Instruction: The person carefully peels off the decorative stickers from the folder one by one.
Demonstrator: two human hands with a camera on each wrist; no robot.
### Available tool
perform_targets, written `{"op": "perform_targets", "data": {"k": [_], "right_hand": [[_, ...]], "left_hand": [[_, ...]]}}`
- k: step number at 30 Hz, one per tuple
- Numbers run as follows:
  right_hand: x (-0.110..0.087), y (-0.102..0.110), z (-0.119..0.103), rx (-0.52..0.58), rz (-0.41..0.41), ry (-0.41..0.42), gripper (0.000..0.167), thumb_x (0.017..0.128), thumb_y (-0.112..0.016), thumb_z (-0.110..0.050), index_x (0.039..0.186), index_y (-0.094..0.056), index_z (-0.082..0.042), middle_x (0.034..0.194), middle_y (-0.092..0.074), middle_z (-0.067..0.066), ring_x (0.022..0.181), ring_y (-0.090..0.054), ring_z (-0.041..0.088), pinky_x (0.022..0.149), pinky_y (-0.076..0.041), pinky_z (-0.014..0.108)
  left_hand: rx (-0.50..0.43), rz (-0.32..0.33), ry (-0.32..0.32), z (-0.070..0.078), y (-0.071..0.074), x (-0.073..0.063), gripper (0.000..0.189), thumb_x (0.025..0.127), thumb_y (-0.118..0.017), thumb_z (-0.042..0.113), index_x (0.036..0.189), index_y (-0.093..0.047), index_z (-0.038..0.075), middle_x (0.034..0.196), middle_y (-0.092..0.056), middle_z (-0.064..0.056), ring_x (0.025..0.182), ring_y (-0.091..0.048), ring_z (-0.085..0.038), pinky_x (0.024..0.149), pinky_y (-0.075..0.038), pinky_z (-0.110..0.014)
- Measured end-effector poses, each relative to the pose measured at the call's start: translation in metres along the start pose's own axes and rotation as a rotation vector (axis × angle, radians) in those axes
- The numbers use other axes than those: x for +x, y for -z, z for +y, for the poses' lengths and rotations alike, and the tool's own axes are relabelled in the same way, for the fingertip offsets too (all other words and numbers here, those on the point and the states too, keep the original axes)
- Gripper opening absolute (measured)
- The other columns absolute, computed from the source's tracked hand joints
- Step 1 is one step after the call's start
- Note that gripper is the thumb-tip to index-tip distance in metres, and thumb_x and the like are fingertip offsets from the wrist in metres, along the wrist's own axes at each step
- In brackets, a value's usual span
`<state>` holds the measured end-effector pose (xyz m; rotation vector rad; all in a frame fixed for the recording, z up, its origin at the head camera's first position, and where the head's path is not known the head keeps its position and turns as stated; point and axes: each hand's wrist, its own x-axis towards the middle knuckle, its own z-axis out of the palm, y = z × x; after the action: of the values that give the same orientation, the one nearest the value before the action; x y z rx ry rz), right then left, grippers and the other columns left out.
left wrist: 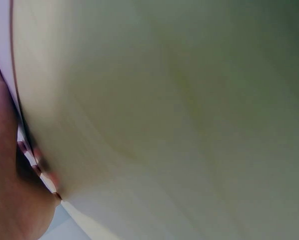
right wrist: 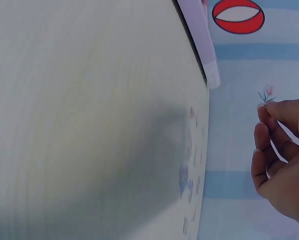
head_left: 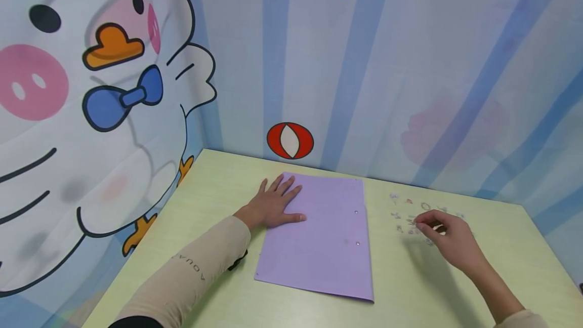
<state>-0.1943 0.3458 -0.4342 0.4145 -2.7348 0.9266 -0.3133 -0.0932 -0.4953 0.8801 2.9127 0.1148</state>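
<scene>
A flat purple folder lies on the table. My left hand rests on its upper left part with the fingers spread straight; in the left wrist view only part of that hand shows at the left edge. Right of the folder, my right hand is raised over a group of small stickers. Between thumb and forefinger it pinches a flower sticker with a pink bloom and green leaves, clearest in the right wrist view. The other fingers of that hand are curled loosely.
The pale yellow table ends at a hanging cloth printed with blue stripes and a large duck. Several stickers lie in loose rows near the table's right back part. Two small round studs sit along the folder's right side.
</scene>
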Motion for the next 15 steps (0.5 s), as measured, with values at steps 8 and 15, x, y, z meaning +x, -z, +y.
{"op": "perform_targets", "data": {"k": [8, 15], "right_hand": [[-0.001, 0.017, 0.027, -0.062, 0.032, -0.034, 0.012, 0.104, -0.070, -0.011, 0.111, -0.078, -0.008, 0.103, -0.077, 0.008, 0.084, -0.063, -0.002, 0.073, -0.051, 0.013], [-0.008, 0.025, 0.056, -0.072, 0.060, -0.106, 0.016, 0.104, -0.070, -0.014, 0.114, -0.078, -0.005, 0.105, -0.077, 0.010, 0.086, -0.060, -0.011, 0.072, -0.050, 0.011]], "left_hand": [[-0.009, 0.003, -0.002, 0.000, 0.000, 0.000, 0.096, 0.097, -0.039, 0.082, 0.171, -0.021, 0.023, 0.178, -0.011, -0.008, 0.163, -0.003, -0.038, 0.125, -0.009, -0.071], [-0.009, 0.007, -0.002, -0.001, -0.002, 0.001, 0.097, 0.097, -0.038, 0.083, 0.171, -0.021, 0.023, 0.178, -0.011, -0.008, 0.163, -0.003, -0.038, 0.125, -0.010, -0.071]]}}
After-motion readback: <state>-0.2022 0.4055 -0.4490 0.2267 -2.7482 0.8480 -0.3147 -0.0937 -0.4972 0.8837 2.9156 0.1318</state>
